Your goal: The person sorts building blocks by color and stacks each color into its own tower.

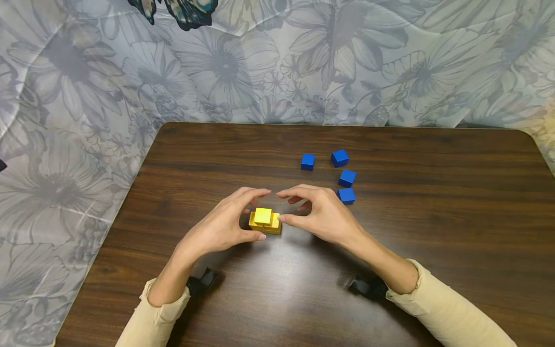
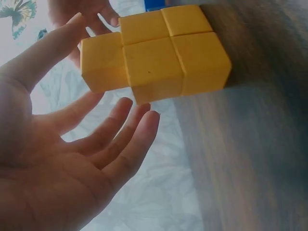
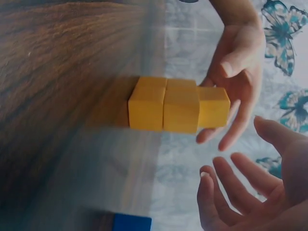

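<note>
A small stack of yellow cubes (image 1: 263, 217) stands on the wooden table, two cubes high in two columns with one more cube on top. To its left, my left hand (image 1: 230, 217) curves loosely around the stack with thumb and fingers spread. My right hand (image 1: 323, 212) hovers on the other side, its thumb tip overlapping the stack's edge in the head view. Both wrist views show gaps between the fingers and the yellow cubes (image 2: 154, 57), and neither hand grips them. The single top cube (image 3: 214, 107) sits between the two hands in the right wrist view.
Several blue cubes lie loose beyond and right of the stack: one blue cube (image 1: 307, 162) apart, another blue cube (image 1: 346, 195) close behind my right hand. The dark table (image 1: 433, 217) has its far edge against a flower-patterned cloth (image 1: 225, 72).
</note>
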`<state>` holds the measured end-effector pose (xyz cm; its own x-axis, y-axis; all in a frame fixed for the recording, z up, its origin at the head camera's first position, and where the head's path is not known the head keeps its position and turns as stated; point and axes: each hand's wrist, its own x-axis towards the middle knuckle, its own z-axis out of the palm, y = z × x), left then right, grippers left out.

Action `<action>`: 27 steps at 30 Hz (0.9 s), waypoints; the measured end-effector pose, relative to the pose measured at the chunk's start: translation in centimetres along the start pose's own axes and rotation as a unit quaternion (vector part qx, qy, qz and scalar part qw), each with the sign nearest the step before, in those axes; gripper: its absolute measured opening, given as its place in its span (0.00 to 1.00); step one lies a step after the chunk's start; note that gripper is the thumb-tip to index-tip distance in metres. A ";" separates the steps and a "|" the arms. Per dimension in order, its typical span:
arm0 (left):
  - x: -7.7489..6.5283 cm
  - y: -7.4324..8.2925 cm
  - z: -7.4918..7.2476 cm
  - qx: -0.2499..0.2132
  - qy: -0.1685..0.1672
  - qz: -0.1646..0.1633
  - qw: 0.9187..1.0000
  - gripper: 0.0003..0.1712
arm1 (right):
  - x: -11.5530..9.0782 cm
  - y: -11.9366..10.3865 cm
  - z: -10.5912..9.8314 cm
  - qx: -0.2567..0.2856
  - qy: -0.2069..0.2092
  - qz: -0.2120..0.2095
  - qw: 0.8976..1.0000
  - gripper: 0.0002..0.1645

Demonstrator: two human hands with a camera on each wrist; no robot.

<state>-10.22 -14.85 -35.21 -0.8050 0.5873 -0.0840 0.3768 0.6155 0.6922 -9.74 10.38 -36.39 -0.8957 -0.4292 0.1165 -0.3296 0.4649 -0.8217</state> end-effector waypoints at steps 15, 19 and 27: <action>1.6 3.8 -0.1 -0.004 0.054 0.106 0.993 0.40 | -1.6 1.7 -4.0 -0.023 0.048 -0.001 0.999 0.23; 1.9 5.2 0.3 -0.007 0.053 0.127 0.990 0.37 | -2.2 2.4 -5.1 -0.035 0.061 -0.010 0.997 0.21; 3.4 7.7 1.6 0.004 0.079 0.147 0.986 0.34 | -3.1 3.5 -7.2 -0.055 0.097 -0.012 0.994 0.20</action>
<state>-9.35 -7.29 -31.31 -0.7220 0.6519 0.2319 0.6073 0.4365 0.6639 -10.23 18.89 -35.59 -0.9245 -0.2884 0.2494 -0.3724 0.5430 -0.7526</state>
